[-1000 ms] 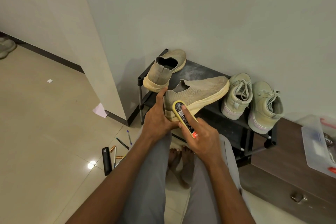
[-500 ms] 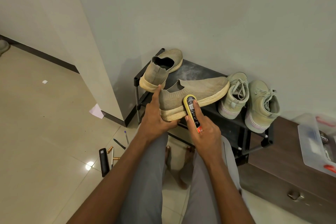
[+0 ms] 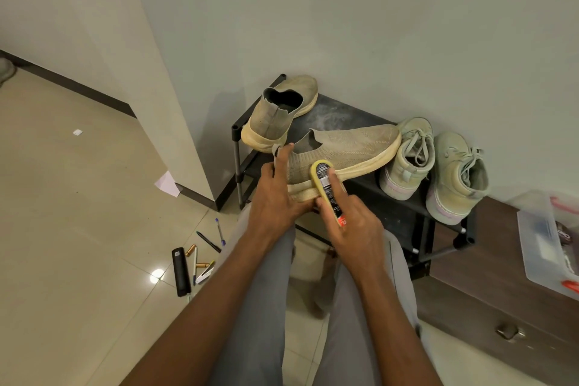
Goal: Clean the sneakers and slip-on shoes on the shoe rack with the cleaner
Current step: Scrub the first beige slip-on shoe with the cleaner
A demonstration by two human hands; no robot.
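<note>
Head view: the left hand grips the heel of a beige knit slip-on shoe held over the black metal shoe rack, while the right hand clasps a yellow-edged oval cleaner applicator pressed against the shoe's side. Its twin slip-on and two pale green lace-up sneakers sit on the rack.

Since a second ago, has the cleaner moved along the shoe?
Yes. The cleaner in the right hand slid from the heel end toward the toe, judged against the left hand gripping the shoe.
</note>
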